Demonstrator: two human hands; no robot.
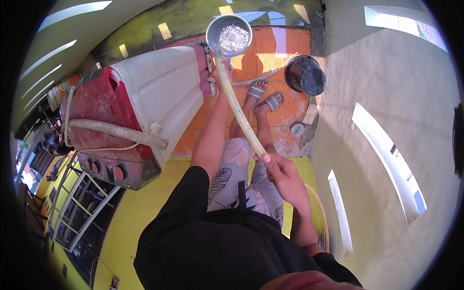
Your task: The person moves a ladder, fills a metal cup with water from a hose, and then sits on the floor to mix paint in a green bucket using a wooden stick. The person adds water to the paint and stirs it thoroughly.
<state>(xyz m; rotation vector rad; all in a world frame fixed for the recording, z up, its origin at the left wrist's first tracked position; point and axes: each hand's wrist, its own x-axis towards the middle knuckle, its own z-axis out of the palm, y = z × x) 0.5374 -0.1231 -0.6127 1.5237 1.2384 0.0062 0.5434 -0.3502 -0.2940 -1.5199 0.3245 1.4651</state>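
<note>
We take the step in hand to be working water between the pale hose [237, 104] and the round metal pot [210, 38]. The hose's far end meets the pot's near rim, and clear, rippled water glints inside; we cannot tell which way any water runs.

Our right hand [286, 180] has its fingers closed narrowly round the near end of the hose in front of our thighs, the thumb pressed by its mouth. Our left hand [229, 72] is stretched out just below the pot, beside its handle, partly hidden behind the hose; it seems to steady the pot, but we cannot tell how far its fingers are closed.

To our left stands the red and white washing machine [171, 79], with a grey hose [113, 130] lying across its top. A second pale hose [258, 80] lies on the orange floor [188, 145] beyond our feet, and a black bucket [309, 86] stands near the wall, well apart from the pot.

As we judge it, the next move calls for a level pot, the far end held at the rim, and a firm right grip, since a slip could spill the water.
</note>
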